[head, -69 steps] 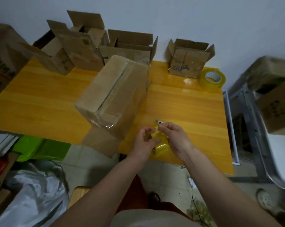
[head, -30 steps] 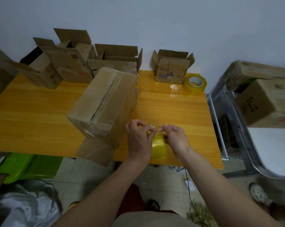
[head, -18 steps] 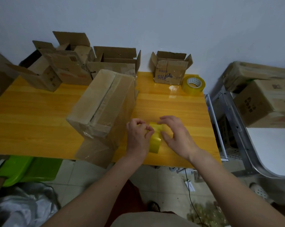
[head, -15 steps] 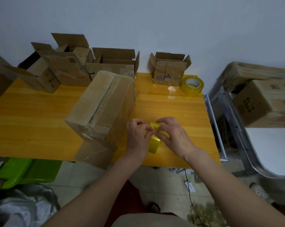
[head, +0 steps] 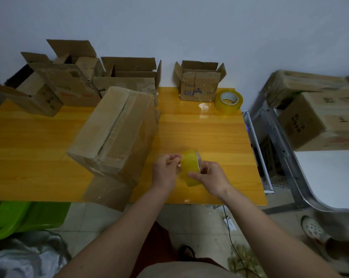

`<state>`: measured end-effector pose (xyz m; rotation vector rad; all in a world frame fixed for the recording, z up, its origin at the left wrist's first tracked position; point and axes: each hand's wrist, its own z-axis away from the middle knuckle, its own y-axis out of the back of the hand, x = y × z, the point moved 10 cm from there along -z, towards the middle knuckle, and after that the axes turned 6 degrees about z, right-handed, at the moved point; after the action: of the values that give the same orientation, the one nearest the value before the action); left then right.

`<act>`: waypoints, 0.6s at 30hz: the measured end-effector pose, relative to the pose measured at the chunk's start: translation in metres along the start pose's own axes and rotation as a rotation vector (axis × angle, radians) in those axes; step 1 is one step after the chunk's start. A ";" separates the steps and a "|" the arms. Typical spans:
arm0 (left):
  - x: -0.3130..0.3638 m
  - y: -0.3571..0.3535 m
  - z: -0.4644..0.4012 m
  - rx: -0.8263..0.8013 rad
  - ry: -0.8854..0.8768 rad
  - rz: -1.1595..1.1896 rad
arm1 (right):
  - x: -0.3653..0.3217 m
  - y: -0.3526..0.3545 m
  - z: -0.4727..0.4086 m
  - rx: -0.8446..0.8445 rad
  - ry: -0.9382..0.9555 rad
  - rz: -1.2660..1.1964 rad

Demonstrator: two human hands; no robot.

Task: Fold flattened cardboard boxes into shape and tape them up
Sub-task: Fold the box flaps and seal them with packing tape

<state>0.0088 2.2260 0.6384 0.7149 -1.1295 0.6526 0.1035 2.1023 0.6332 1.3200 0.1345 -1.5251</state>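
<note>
Risk 1: the free end of the tape could snap back onto the tape roll (head: 190, 169) if the left hand (head: 166, 169) loses its pinch. The strip itself is too thin to make out here, so whether an end is actually lifted I cannot tell. Cause would be a shallow fingertip hold on slick film.

Risk 2: the strip may tear at an angle or fold onto itself when pulled, since the roll is held in the air above the near edge of the table (head: 219, 137) with nothing to brace it.

Risk 3: the box (head: 117, 131) lies tilted just left of the hands, its near flap hanging over the table edge. A sideways tug on tape stuck to it could slide it off.

Pose: both forearms reach in from the near side and meet over the table's near right part. Right hand (head: 210, 178) grips the roll, fingers curled round its rim, thumb on the outer face. Left hand is closed in a pinch at the roll's left side, fingertips touching it.

A second roll (head: 228, 101) stands far right, beside a small open box (head: 198, 85).
</note>
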 end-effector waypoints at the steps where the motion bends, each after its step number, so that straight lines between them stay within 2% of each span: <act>1: 0.006 0.000 -0.001 -0.004 -0.082 -0.141 | 0.002 0.008 -0.004 0.082 0.009 0.219; 3: 0.011 0.000 0.002 -0.022 -0.219 -0.425 | 0.003 0.021 -0.008 0.223 0.035 0.652; 4: 0.012 0.000 0.004 -0.035 -0.262 -0.515 | 0.005 0.023 -0.011 0.252 0.060 0.771; 8: 0.005 0.011 0.007 -0.060 -0.275 -0.656 | 0.038 0.022 -0.030 0.163 -0.005 0.975; 12: -0.003 0.020 0.016 -0.143 -0.276 -0.637 | 0.069 0.011 -0.041 0.042 -0.066 0.981; 15: 0.010 0.030 0.031 -0.185 -0.420 -0.548 | 0.080 0.004 -0.045 -0.004 -0.102 0.874; 18: 0.042 0.061 0.037 -0.041 -0.593 -0.520 | 0.066 0.002 -0.048 0.034 -0.055 0.765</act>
<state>-0.0465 2.2385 0.6979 1.1577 -1.4080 -0.0382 0.1479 2.0921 0.5650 1.1605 -0.3956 -0.9051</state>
